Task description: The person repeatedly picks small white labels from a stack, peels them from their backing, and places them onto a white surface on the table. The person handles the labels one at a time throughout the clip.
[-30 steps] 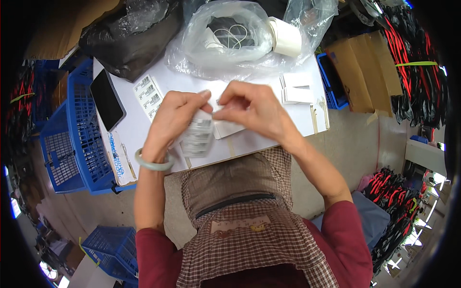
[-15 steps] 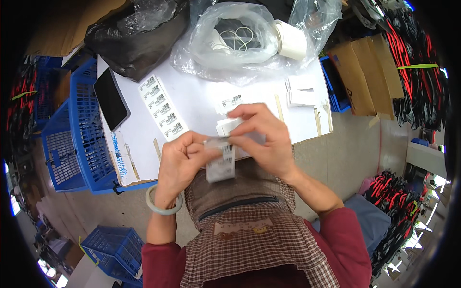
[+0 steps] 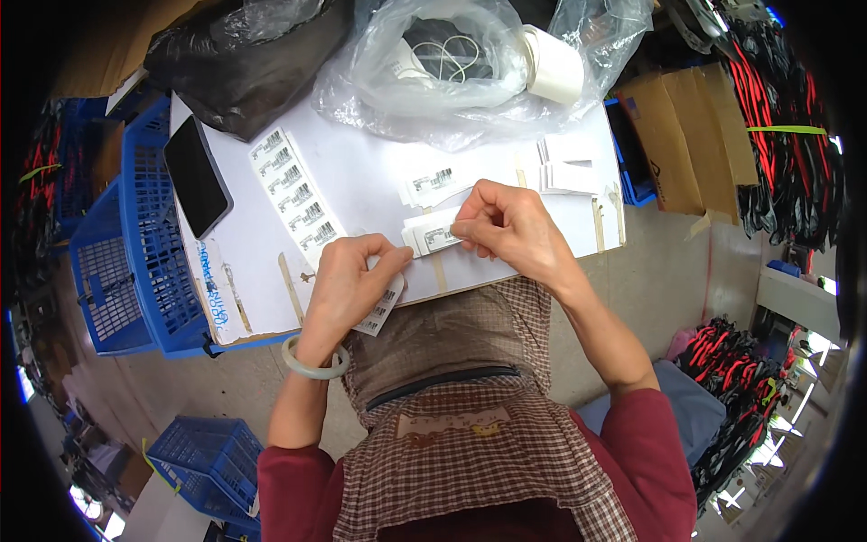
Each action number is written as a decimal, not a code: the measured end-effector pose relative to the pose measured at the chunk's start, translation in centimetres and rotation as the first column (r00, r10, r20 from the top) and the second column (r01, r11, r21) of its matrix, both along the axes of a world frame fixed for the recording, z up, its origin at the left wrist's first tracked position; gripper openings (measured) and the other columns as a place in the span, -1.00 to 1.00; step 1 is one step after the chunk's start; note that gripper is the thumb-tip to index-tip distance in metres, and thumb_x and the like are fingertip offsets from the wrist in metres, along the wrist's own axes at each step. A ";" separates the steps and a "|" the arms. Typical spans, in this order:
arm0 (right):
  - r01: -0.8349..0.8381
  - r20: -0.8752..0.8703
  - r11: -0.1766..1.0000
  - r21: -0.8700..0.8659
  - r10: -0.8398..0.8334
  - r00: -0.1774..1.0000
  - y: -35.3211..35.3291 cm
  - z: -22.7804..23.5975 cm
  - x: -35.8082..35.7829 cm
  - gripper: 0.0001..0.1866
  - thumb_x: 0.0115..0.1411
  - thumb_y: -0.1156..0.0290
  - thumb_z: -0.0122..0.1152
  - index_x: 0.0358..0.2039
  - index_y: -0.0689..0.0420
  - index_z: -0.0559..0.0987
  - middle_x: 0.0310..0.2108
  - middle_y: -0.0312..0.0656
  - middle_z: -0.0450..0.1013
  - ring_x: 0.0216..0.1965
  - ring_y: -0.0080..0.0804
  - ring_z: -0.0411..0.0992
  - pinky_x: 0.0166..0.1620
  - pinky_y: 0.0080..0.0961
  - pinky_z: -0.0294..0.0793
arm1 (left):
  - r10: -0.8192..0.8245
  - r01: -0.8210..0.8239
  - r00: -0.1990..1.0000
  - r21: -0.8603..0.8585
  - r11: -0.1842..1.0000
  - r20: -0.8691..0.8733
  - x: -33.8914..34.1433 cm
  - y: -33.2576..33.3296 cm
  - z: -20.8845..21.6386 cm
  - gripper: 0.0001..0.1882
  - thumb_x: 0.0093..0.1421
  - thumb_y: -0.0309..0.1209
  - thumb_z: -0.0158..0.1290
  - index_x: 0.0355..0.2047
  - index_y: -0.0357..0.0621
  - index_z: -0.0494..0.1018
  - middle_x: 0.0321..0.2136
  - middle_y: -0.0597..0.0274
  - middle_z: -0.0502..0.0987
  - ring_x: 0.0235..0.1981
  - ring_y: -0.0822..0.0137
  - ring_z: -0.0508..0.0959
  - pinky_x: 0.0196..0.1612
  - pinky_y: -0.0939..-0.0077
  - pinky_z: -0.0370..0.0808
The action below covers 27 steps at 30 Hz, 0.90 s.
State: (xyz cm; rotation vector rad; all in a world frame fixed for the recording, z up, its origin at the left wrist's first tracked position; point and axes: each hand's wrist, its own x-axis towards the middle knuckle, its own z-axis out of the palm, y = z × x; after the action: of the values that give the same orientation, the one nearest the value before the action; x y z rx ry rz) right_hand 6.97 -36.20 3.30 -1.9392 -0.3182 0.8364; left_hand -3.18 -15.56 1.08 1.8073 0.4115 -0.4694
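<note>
Holding a strip of barcode labels in its curled fingers, the left hand brings thumb and forefinger tips to the near left corner of a white card on the counter. The right hand has its fingers closed together at the right end of a label lying over that card; whether they pinch it cannot be told. Left of both hands, a longer label sheet lies beside a black phone.

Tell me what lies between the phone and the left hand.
A strip of barcode labels and a piece of tan tape lie on the white table between the phone and left hand, in the head view.
</note>
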 end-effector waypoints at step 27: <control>0.090 0.235 0.996 0.004 -0.088 0.968 1.0 -0.2 2.9 -0.83 0.02 0.41 0.33 -0.48 0.24 0.56 -0.61 0.00 0.52 -0.52 -0.09 0.53 -0.43 -0.31 0.47 | -0.099 -0.014 0.976 0.517 0.856 0.191 4.4 -0.3 3.4 -0.58 0.12 -0.15 0.20 -0.69 -0.24 0.56 -0.80 0.07 0.45 -0.77 0.16 0.45 -0.59 0.31 0.34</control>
State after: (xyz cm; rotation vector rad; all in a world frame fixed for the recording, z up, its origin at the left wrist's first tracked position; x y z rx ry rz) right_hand 9.90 -35.22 3.13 -2.0466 -0.3663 0.5499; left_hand 1.20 -15.81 4.46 2.3682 0.3702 -0.1955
